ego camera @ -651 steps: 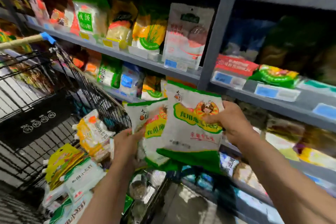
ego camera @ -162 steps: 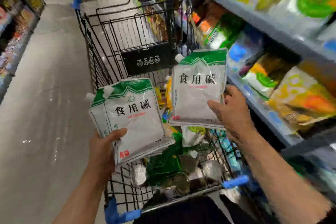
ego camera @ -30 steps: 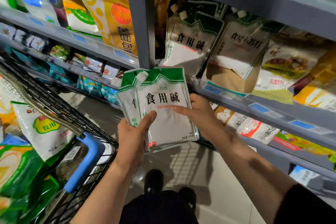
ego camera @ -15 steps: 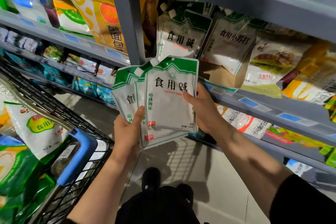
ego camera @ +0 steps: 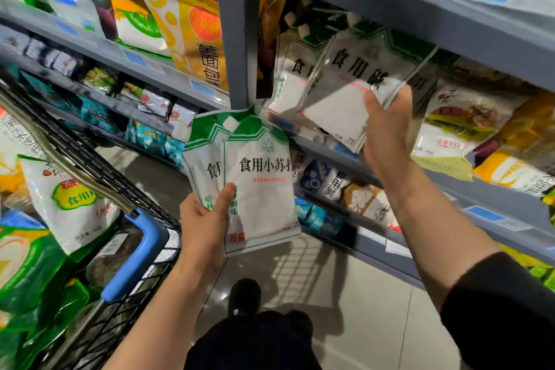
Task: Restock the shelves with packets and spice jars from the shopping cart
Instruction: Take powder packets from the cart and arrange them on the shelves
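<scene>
Right hand (ego camera: 386,132) grips the lower edge of a white, green-topped plastic packet (ego camera: 354,84), raised and tilted into the grey metal shelf (ego camera: 399,3) bay against matching packets. Left hand (ego camera: 204,225), thumb in front, clasps two similar white-and-green packets (ego camera: 261,186) lower, beside the black wire shopping cart (ego camera: 99,159).

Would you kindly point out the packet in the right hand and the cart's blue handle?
Raised packet (ego camera: 354,90), head view, on its white front panel.
Blue handle (ego camera: 135,258), head view, on the middle of the grip.
</scene>
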The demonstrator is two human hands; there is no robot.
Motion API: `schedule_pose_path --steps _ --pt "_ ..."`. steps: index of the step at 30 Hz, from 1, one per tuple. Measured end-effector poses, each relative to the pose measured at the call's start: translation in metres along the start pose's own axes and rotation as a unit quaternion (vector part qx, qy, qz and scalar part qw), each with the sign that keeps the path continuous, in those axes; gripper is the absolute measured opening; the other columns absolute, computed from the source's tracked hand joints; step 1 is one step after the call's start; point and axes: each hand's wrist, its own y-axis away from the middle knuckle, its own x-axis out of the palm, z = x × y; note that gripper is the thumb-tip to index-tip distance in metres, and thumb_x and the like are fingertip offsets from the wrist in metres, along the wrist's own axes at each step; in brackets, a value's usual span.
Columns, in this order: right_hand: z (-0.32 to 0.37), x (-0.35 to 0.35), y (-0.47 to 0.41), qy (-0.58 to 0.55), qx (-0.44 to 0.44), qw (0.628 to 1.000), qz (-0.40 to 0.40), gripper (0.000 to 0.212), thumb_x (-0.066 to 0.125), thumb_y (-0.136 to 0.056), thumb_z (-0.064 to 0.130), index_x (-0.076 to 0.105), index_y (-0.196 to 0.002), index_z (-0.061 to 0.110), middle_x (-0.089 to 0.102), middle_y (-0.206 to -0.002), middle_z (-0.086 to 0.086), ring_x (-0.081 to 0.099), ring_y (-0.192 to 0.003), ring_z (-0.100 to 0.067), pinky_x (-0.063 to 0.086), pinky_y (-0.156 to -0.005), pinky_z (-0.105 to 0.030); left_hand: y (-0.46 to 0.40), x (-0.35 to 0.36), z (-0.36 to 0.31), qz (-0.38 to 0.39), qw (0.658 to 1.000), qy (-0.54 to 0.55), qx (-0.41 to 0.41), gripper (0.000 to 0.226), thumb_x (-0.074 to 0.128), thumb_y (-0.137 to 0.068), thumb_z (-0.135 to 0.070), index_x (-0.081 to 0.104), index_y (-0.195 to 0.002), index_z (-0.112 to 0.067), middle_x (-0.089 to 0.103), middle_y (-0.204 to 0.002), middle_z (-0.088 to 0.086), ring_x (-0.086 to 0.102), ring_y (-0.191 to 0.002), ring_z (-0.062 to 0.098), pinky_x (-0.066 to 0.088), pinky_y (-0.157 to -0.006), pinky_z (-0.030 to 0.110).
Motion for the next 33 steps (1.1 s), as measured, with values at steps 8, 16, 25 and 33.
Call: schedule_pose_path --steps 8,16,25,33 --pt "-0.019 0.056 -0.028 0.215 0.069 0.974 0.008 0.025 0.048 -0.092 0.006 0.050 -0.117 0.004 0.053 -0.117 -0.018 0.050 -0.108 -0.031 0.039 -0.087 -0.032 -0.005 -0.009 0.010 -0.025 0.999 -0.017 -0.038 0.018 0.068 -0.089 -0.017 0.061 -0.103 -0.008 0.067 -0.083 0.016 0.065 -0.067 0.030 0.057 -0.058 0.054" --pt "-0.045 0.039 -0.011 0.442 -0.154 0.884 -0.006 0.066 0.079 -0.068 0.030 0.043 -0.117 0.003 0.045 -0.123 -0.019 0.043 -0.113 -0.034 0.035 -0.097 -0.037 -0.008 -0.008 0.014 -0.025 0.998 -0.012 -0.058 0.011 0.068 -0.089 -0.016 0.063 -0.098 -0.011 0.068 -0.064 0.002 0.064 -0.051 0.022 0.054 -0.042 0.046" --pt "-0.033 0.034 -0.046 0.639 -0.199 0.687 0.283 0.040 0.048 -0.094 0.049 0.061 -0.085 0.012 0.065 -0.098 -0.017 0.060 -0.097 -0.033 0.043 -0.085 -0.037 -0.014 -0.003 0.021 -0.019 0.999 -0.001 -0.043 0.019 0.070 -0.087 -0.015 0.065 -0.096 0.001 0.066 -0.074 0.016 0.063 -0.059 0.029 0.055 -0.048 0.051" --pt "-0.040 0.048 -0.067 0.715 -0.225 0.601 0.276 0.045 0.041 -0.095 0.033 0.041 -0.140 0.029 0.031 -0.151 -0.016 0.036 -0.136 -0.030 0.028 -0.105 -0.045 -0.020 0.001 0.024 -0.002 1.000 0.007 -0.020 0.038 0.073 -0.085 -0.018 0.053 -0.088 0.013 0.063 -0.079 0.015 0.061 -0.069 0.023 0.052 -0.051 0.028"
